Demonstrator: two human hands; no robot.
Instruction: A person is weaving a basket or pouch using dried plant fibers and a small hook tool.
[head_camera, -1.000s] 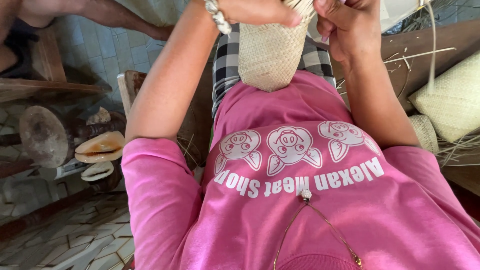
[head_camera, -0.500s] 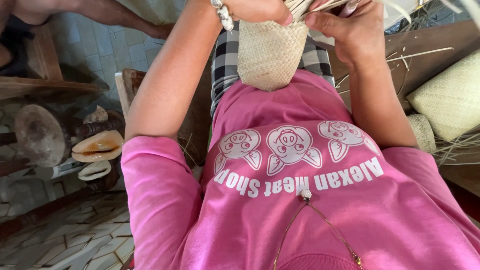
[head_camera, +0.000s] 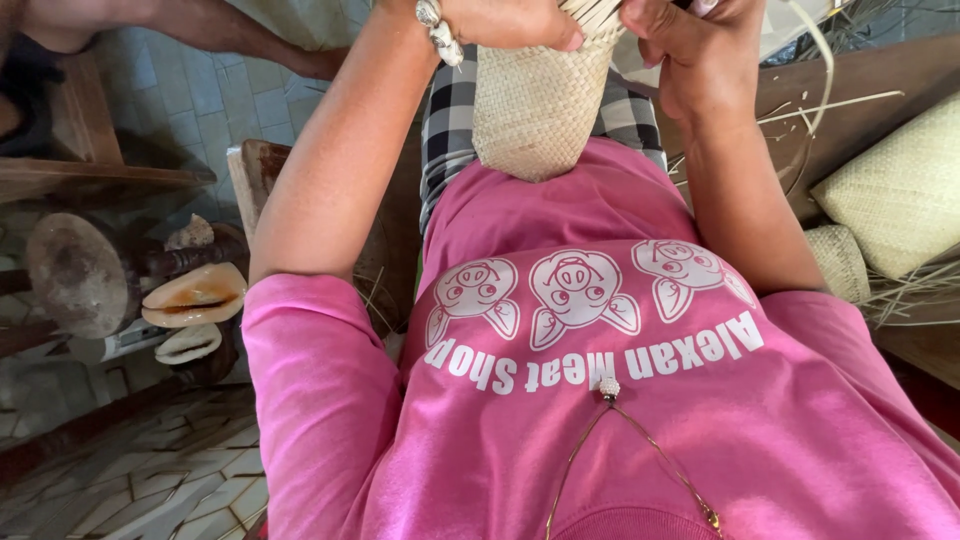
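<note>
Top centre of the frame, the woven pouch (head_camera: 540, 105) stands with its long axis up-down, base on the lap, both hands at its open rim: left hand (head_camera: 510, 20) clamped over it, right hand (head_camera: 705, 60) pinching loose strips (fingertips cropped).

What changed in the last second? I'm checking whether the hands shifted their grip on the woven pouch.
The right hand slid lower on the strips at the pouch top, its fingers closing over them. The left hand kept its grip on the rim. The pouch stayed on the lap; the shells did not move.
</note>
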